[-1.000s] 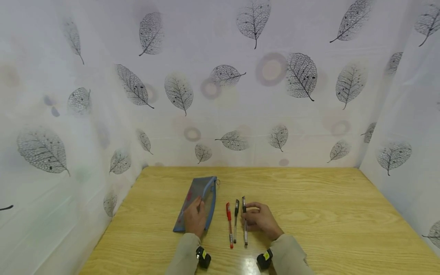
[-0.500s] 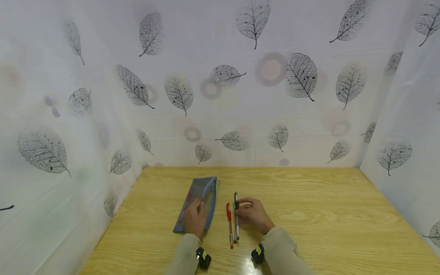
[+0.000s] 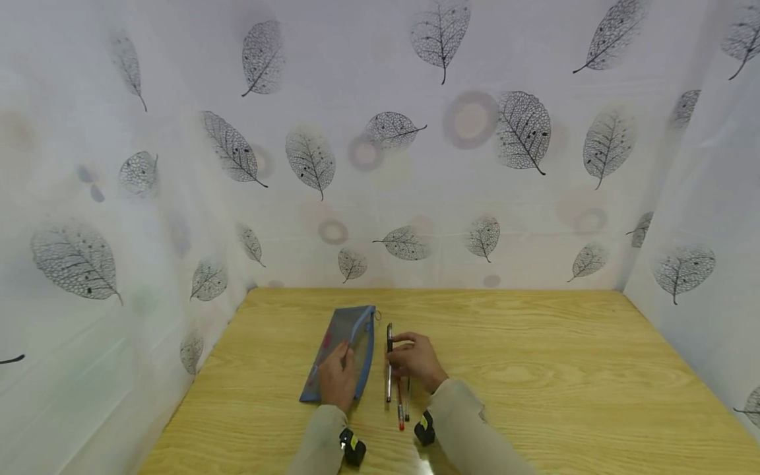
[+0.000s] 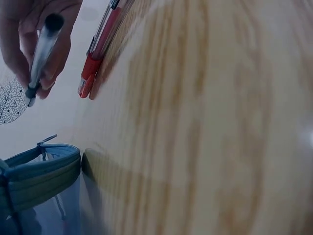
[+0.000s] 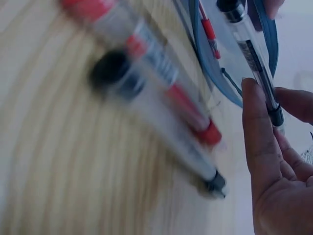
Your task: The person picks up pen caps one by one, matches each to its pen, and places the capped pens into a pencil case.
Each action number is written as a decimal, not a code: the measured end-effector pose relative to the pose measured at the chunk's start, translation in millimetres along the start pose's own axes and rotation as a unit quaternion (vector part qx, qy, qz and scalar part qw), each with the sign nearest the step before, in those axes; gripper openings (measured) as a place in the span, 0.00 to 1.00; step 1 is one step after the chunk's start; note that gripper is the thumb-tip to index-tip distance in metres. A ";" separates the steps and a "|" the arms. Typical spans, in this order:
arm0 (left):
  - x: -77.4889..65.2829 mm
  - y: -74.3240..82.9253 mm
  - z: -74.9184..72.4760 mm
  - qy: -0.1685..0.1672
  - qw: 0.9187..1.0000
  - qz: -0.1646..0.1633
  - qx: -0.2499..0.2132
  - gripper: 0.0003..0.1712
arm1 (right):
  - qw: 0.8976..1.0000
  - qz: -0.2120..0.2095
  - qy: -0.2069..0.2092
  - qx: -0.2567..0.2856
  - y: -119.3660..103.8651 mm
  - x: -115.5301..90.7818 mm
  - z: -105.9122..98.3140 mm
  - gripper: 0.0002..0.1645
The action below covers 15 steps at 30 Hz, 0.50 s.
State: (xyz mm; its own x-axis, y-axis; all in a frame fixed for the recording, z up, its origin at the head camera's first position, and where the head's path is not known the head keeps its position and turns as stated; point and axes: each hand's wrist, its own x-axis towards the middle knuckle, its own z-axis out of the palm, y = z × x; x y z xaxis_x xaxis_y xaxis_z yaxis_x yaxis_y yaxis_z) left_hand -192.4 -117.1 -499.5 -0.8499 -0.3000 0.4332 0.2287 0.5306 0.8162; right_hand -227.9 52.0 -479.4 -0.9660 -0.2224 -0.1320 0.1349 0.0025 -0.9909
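Observation:
My left hand (image 3: 338, 379) pinches the edge of a translucent blue zip pencil pouch (image 3: 346, 321) lying on the table. The pouch's zipped mouth (image 4: 44, 176) gapes in the left wrist view. Between thumb and fingers my right hand (image 3: 418, 359) holds a black gel pen (image 3: 388, 379), raised just right of the pouch. In the right wrist view that pen (image 5: 255, 61) overlaps the pouch's opening, and a red pen (image 5: 210, 36) shows inside. Beneath the right hand, a red gel pen (image 3: 400, 412) and a second black pen (image 3: 407, 409) lie side by side, partly hidden in the head view.
The wood-grain table (image 3: 534, 369) extends widely to the right of the hands. A pale curtain (image 3: 415, 178) printed with leaves encloses the back and both sides. Each wrist wears a black camera (image 3: 424, 429).
My right hand has lifted the black pen and carried it left, over the other two pens, to beside the pouch. My left hand has stayed on the pouch.

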 end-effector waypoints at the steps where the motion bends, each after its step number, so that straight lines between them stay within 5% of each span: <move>1: 0.0 0.1 0.2 0.000 1.000 0.001 0.000 0.15 | 1.000 0.000 0.001 -0.001 -0.9 1.3 2.5 0.26; 15: 0.0 0.3 -0.7 0.001 1.000 0.000 0.009 0.15 | 0.999 0.013 0.016 0.039 0.1 19.7 30.5 0.26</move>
State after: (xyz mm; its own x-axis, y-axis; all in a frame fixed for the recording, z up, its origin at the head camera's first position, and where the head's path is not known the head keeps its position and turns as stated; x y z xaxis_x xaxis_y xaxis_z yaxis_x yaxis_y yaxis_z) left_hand -192.0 -117.5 -499.0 -0.8489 -0.3022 0.4337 0.2196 0.5448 0.8093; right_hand -240.1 17.9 -481.2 -0.9681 -0.1928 -0.1600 0.1758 -0.0681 -0.9821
